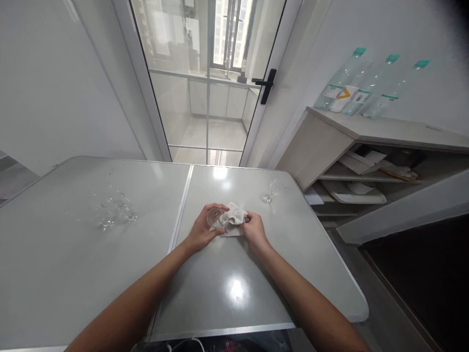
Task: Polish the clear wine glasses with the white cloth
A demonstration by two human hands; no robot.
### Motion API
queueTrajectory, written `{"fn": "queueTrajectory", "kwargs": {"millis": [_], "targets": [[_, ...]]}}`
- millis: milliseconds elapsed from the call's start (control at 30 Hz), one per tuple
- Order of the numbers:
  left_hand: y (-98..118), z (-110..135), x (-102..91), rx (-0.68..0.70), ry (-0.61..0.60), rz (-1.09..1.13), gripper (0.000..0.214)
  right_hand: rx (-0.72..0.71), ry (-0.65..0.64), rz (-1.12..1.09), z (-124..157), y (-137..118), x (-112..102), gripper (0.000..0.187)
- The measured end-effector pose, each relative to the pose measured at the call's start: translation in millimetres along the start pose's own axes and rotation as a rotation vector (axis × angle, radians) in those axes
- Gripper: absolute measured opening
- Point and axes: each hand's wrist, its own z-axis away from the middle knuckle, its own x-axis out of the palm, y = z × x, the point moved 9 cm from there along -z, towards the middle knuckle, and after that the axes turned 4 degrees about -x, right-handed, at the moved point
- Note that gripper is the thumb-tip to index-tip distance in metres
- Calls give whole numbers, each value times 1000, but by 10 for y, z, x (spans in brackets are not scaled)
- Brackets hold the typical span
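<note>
My left hand (202, 229) is wrapped round the bowl of a clear stemmed glass (215, 218), tilted with its rim toward the left. A white cloth (235, 220) lies bunched against the glass's other end, partly hiding it. My right hand (254, 230) pinches the cloth at its right side; whether the fingers also grip the glass's foot through it cannot be seen. Both hands are close together over the right part of the table (220, 274).
Several clear glasses (117, 210) stand on the table's left half. Another stemmed glass (269, 196) is near the far right edge. Beyond are a glazed door (207, 98) with a black handle (268, 86), and a shelf unit (330, 142) bearing several clear bottles (353, 90).
</note>
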Motion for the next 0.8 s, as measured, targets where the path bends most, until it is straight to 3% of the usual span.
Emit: {"fn": "queueTrajectory", "kwargs": {"millis": [100,233,367,533,633,700,800], "targets": [[7,-9,-24,10,27,23,59,-65,17,-71,-5,-96,-12,27],[14,-15,6,-20,-9,28,60,51,-167,-255,35,0,274,24],[37,-21,17,-25,-15,30,60,86,-171,-117,53,81,260,20],[38,-35,-24,-7,33,32,59,-140,3,172,30,-187,-47,14],[29,-40,-78,-20,86,24,57,-341,91,200,85,-501,-133,28],[24,-41,-93,-32,101,35,57,-413,11,140,121,-613,-44,38],[6,-42,-41,-61,42,88,59,-373,-337,107,188,-527,304,28]]}}
